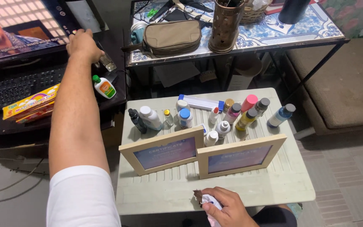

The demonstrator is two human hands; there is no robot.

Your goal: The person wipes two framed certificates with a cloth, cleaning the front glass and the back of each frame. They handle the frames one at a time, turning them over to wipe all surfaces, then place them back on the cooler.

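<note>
Head view: our right hand (227,207), bottom centre, closed around crumpled cloth (210,201) at white table (290,185) edge. Left hand (82,44), upper left, on clear bottle (106,62); grip unclear. We judge wiping paused; next, left hand must grip bottle firmly.

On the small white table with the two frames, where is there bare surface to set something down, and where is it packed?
The white table is bare along its near edge, between the two wooden frames and the right hand holding a crumpled cloth, and at the right corner past the blue-capped bottle. The back half is crowded with small bottles. The left hand is off at the screen.
</note>
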